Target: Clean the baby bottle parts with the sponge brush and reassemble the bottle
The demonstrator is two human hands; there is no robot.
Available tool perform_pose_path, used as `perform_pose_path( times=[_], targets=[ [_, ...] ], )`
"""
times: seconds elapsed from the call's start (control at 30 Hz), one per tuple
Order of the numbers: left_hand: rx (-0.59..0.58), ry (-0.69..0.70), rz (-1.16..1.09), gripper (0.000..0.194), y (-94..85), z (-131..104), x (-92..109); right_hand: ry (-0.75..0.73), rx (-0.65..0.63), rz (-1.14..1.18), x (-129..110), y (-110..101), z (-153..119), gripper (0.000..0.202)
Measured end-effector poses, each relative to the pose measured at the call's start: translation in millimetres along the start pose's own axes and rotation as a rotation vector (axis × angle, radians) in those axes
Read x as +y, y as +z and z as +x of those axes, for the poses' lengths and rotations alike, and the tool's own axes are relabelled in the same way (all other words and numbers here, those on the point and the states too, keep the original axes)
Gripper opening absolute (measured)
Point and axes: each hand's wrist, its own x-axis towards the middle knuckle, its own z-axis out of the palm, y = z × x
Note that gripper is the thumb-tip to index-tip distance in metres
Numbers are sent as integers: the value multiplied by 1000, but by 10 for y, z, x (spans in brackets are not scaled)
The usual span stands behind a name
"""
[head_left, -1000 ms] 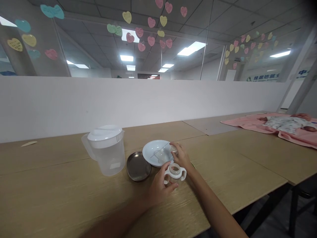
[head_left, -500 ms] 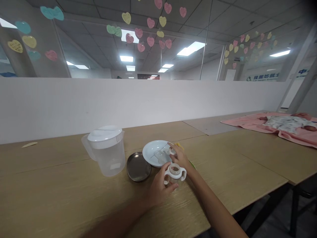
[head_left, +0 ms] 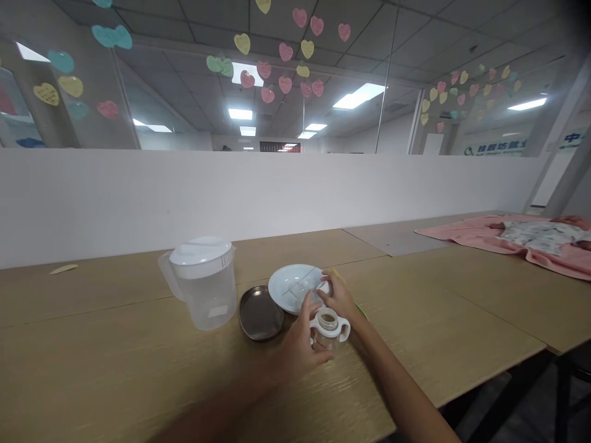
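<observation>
In the head view, at lower centre, the left hand (head_left: pixel 300 344) stays wrapped around the two-handled bottle (head_left: pixel 327 341). Just above, the right hand (head_left: pixel 342 301) pinches a small part (head_left: pixel 324 287) at the bowl's (head_left: pixel 277 289) right edge; it now shows white, having looked clear a second ago. The bottle's mouth remains uncovered.

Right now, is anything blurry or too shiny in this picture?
In the head view, the ceiling lights glare white; also in the head view, the left forearm looks smeary, and the bottle in the left hand is too soft to show fine details; the head view's top right corner is dark.
</observation>
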Motion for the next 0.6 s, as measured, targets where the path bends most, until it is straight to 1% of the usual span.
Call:
perform_pose_path(
  times=[0.03, 0.07, 0.1, 0.17, 0.2, 0.23, 0.3, 0.33, 0.37, 0.4, 0.47, 0.5, 0.53, 0.57, 0.6],
  targets=[
    [6, 37, 49, 117, -73, 13, 71, -8, -18, 5, 21, 12, -5, 45],
    [16, 62, 115, 115, -172, 29, 158, -13, -33, 10, 41, 24, -10, 44],
    [41, 69, 195, 105, -300, 46, 259, -15, -46, 13, 60, 36, -14, 44],
    [134, 72, 414, 77, -634, 68, 477, -7, -58, 10, 90, 57, -16, 44],
    [213, 79, 541, 63, -831, 66, 580, -3, -62, 7, 101, 66, -15, 45],
    [290, 81, 669, 57, -1037, 52, 671, -1, -65, 1, 107, 72, -13, 44],
    [486, 66, 880, 54, -1448, -15, 797, -7, -68, -14, 110, 78, -9, 40],
    [571, 1, 953, 56, -1640, -64, 827, -10, -66, -20, 107, 79, -8, 37],
    [630, -99, 1010, 59, -1816, -121, 834, -10, -63, -23, 102, 77, -9, 35],
    [652, -227, 1051, 65, -1973, -179, 818, -6, -57, -24, 95, 75, -11, 34],
    [607, -511, 1024, 76, -2230, -289, 729, 8, -39, -21, 83, 71, -17, 35],
    [573, -612, 972, 81, -2328, -333, 661, 13, -25, -17, 79, 69, -21, 37],
    [520, -668, 911, 86, -2407, -368, 583, 14, -10, -11, 76, 69, -23, 38],
    [496, -670, 861, 90, -2467, -394, 500, 11, 3, -5, 74, 69, -25, 38],
    [501, -631, 820, 94, -2509, -410, 416, 6, 15, 0, 73, 70, -26, 38]
  ],
)
